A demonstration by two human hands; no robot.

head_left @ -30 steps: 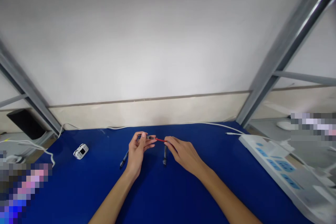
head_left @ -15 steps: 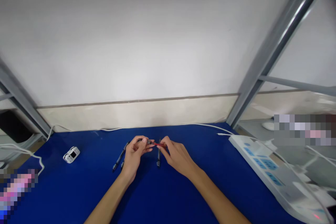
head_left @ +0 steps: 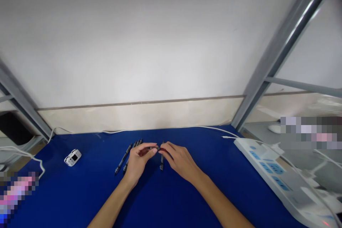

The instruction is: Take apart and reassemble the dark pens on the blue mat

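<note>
My left hand (head_left: 137, 162) and my right hand (head_left: 179, 156) meet above the blue desk, fingertips close together. Between them is a dark pen (head_left: 157, 148), mostly covered by the fingers. The left thumb and fingers pinch one end of it, and the right fingers close round the other. A grey-black pen (head_left: 161, 164) lies on the desk below the right fingertips, pointing toward me. Left of my left hand rests another such pen (head_left: 123, 159). More dark pens (head_left: 138, 143) lie beside it, partly hidden behind the left hand.
A small white device (head_left: 72, 157) with a dark screen sits on the blue desk (head_left: 80, 196) at left. A large white power strip (head_left: 269, 176) with blue sockets stands at right. A white cable (head_left: 213, 129) runs along the wall. Metal posts (head_left: 278, 53) rise at both sides.
The red thin rod that showed between my hands is no longer visible; a dark pen part shows there instead. My hands have come closer together, and more of the pens at left shows.
</note>
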